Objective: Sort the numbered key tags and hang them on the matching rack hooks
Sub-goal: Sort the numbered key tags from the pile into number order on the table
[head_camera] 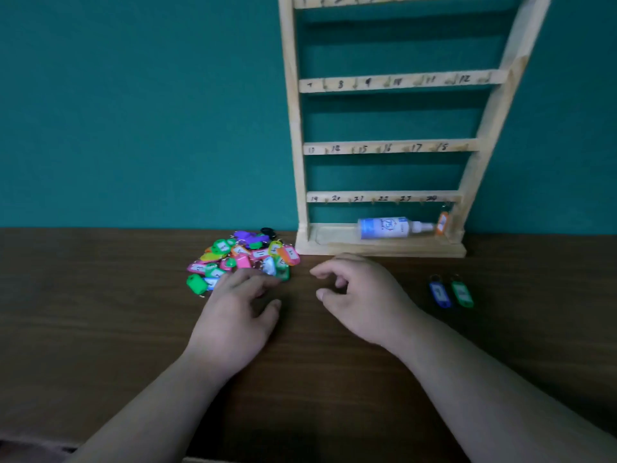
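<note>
— Where are the key tags?

— Most lie in a heap, the pile of key tags [243, 259], on the tabletop [100, 312], just ahead of the left grip [233, 309]. Pink, green, orange, purple and yellow ones overlap; the numbers are mostly too blurred to read.

— Is the left grip holding one?

— Its fingers [263, 280] reach forward, apart and fairly straight, with the tips at the near edge of the pile. The thumb is spread to the side, low over the wood. I see nothing clamped in it, though that spot is blurred.

— And the right grip [360, 295]?

— Just to the right of the left one, not touching it. Its fingers are loosely curled, thumb and forefinger apart, and they hold nothing.

— Any tags away from the heap?

— Two, well to the right of the right grip: a blue tag [440, 294] and a green tag [462, 293], side by side, flat on the tabletop. An orange tag [442, 223] hangs from the hook at the right end of the lowest rail.

— So the rack is close?

— The wooden rack [384, 148] stands just beyond the right grip, against a teal wall [133, 111]. Its rails carry handwritten numbers beside small hooks. A spray bottle [390, 227] lies on its side in the rack's base, its nozzle pointing at the orange tag.
</note>
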